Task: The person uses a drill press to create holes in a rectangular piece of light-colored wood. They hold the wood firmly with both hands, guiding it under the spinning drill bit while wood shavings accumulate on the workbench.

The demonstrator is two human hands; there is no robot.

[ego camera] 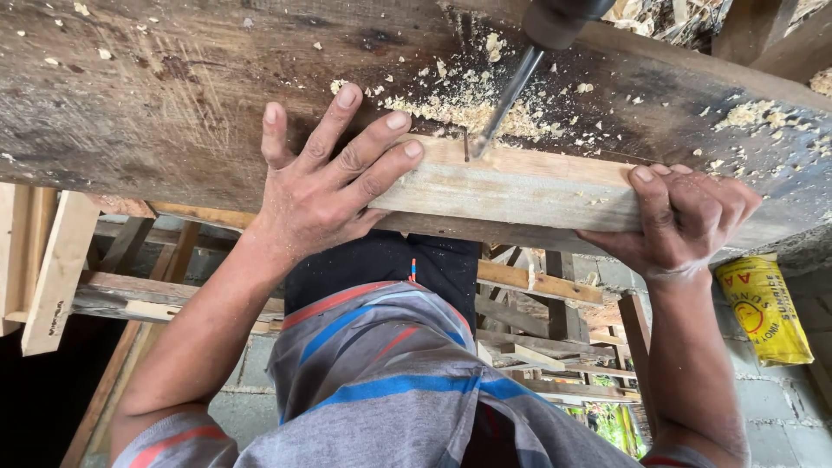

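Hands on pale plank edge (bit near)

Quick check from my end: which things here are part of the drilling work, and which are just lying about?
In use:
- left hand, flat on the pale wood strip
- right hand, gripping the strip's far end
- drill bit, tip at the strip's edge
- dark plank under the strip
- sawdust around the bit

Lying about:
- yellow bag
- stacked timber frames below

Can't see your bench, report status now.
Left hand flat on pale board, fingers spread. Right hand grips board's end. Drill bit at board's edge; sawdust around it.
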